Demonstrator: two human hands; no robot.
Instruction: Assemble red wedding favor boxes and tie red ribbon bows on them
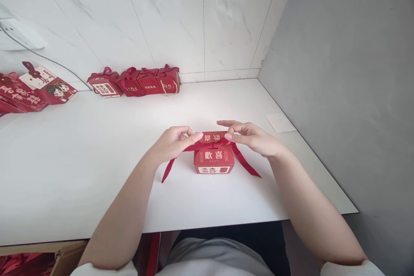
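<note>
A small red gift box with gold characters stands upright on the table in front of me. A dark red ribbon runs across its top, drawn together at the middle, with a tail hanging out on each side. My left hand is at the box's upper left corner, thumb and fingers closed on the ribbon there. At the upper right, my right hand pinches the ribbon between thumb and a finger, while another finger stretches out. The fingers partly cover the ribbon's upper part.
Several red boxes with ribbon bows line the wall at the back. More printed red boxes lie at far left, near a cable. A pale square lies at right. Below the front edge is a cardboard carton.
</note>
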